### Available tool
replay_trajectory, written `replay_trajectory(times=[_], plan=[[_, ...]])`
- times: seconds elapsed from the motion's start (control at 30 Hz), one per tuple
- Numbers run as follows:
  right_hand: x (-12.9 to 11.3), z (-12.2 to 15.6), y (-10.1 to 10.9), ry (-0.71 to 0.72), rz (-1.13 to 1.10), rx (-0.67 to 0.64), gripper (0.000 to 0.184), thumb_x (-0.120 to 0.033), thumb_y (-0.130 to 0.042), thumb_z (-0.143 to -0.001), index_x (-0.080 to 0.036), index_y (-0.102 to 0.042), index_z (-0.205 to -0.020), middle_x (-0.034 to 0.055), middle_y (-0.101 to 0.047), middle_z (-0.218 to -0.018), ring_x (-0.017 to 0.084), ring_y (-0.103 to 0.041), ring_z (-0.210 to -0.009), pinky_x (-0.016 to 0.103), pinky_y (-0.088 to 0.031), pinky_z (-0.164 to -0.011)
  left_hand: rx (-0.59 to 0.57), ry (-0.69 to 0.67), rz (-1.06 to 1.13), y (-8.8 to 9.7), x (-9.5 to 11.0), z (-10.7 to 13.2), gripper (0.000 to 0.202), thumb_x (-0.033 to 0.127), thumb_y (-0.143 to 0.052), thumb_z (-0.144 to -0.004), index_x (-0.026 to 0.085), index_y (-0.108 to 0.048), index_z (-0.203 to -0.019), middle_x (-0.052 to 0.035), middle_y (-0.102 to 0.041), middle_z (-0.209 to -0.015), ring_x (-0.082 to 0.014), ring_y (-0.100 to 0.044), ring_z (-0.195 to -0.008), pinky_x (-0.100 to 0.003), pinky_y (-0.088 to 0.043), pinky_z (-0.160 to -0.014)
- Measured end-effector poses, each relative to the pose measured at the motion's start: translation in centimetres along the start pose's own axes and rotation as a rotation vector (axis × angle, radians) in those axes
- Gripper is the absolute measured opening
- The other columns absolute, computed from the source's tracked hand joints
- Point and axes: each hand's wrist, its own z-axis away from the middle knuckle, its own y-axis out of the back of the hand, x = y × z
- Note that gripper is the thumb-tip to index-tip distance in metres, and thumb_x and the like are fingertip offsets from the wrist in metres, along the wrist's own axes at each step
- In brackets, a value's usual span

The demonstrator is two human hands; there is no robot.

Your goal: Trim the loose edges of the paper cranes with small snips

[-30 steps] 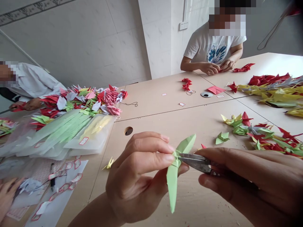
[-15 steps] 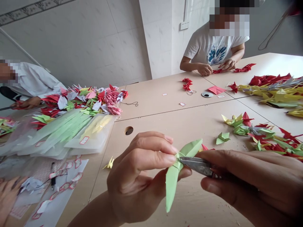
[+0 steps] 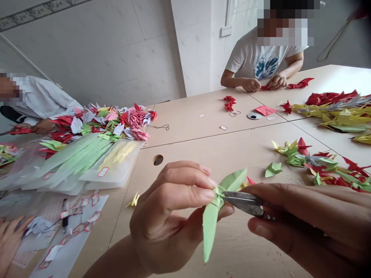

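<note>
Head view: left hand (image 3: 171,216) pinches green crane (image 3: 211,220); right hand (image 3: 307,224) clamped on scissors (image 3: 246,202), tips still at crane's middle; crane tilted slightly; snipping unfinished.

Bright, even daylight, soft faint shadows, wide-angle bending at edges — near hands slightly blurred

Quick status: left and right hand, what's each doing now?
Left hand: fingers pinched shut on green origami piece.
Right hand: closed around metal snips, blade tips at the origami.
</note>
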Motion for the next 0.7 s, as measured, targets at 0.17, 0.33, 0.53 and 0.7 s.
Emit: replay_trajectory(times=[0.17, 0.33, 0.53, 0.7], plan=[[-0.6, -1.2, 0.5, 0.065, 0.05, -0.056, 0.022, -0.052, -0.062, -0.136, -0.038, -0.079, -0.134, -0.0031, -0.087, -0.093, 0.021, -0.08, -0.065, 0.033, -0.056, -0.059, -0.017, -0.005, -0.043, 0.0, -0.2, 0.0, 0.032, 0.055, -0.079, -0.131, 0.029, -0.076, -0.113, 0.0096, -0.097, -0.11, -0.0089, -0.093, -0.111, -0.032, -0.077, -0.12], [-0.2, 0.0, 0.4, -0.003, 0.015, -0.038, 0.029, -0.064, -0.083, -0.123, -0.04, -0.092, -0.136, 0.0008, -0.091, -0.093, 0.028, -0.085, -0.073, 0.035, -0.06, -0.061, -0.017, -0.029, -0.048, 0.0, -0.2, -0.1, 0.033, 0.054, -0.079, -0.133, 0.028, -0.074, -0.112, 0.0108, -0.096, -0.109, -0.0064, -0.093, -0.112, -0.029, -0.076, -0.123], [0.6, 1.7, -0.1, -0.059, -0.092, -0.004, 0.047, -0.079, -0.1, -0.105, -0.039, -0.099, -0.13, 0.004, -0.09, -0.087, 0.035, -0.091, -0.088, 0.034, -0.066, -0.065, -0.011, -0.01, -0.039, -0.3, -0.2, 0.0, 0.033, 0.055, -0.079, -0.132, 0.029, -0.075, -0.113, 0.0114, -0.096, -0.111, -0.0053, -0.093, -0.116, -0.027, -0.075, -0.121], [0.3, 1.3, -0.1, -0.065, -0.091, 0.002, 0.044, -0.075, -0.101, -0.106, -0.04, -0.098, -0.132, 0.0035, -0.09, -0.088, 0.034, -0.09, -0.086, 0.034, -0.065, -0.065, -0.01, -0.007, -0.035, -0.2, -0.4, 0.1, 0.033, 0.055, -0.078, -0.133, 0.028, -0.076, -0.112, 0.0117, -0.096, -0.112, -0.0045, -0.092, -0.113, -0.027, -0.075, -0.122]])
